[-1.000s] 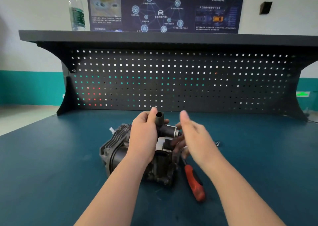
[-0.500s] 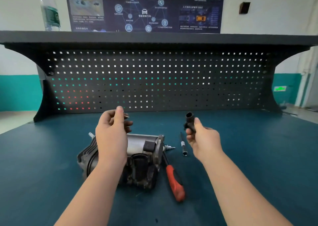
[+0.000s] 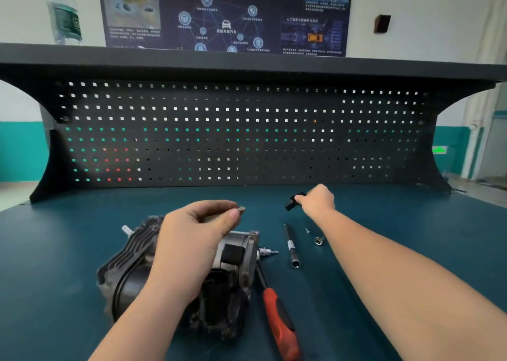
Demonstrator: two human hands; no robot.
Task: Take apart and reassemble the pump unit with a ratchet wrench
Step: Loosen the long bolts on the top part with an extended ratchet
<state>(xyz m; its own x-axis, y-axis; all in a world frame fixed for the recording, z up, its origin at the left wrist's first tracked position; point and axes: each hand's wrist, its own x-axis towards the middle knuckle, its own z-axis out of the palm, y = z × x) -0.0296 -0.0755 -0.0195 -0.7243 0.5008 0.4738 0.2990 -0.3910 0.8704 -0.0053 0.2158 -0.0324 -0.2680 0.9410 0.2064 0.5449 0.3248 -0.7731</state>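
Left hand (image 3: 197, 234) hovers over the pump (image 3: 175, 275), thumb and forefinger pinched on a small bolt (image 3: 242, 209). Pump lies on the desk (image 3: 82, 319), ratchet (image 3: 277, 314) just beside it. Right hand (image 3: 318, 200) reaches far forward, arm outstretched, fingers closed around a black fitting (image 3: 293, 201).
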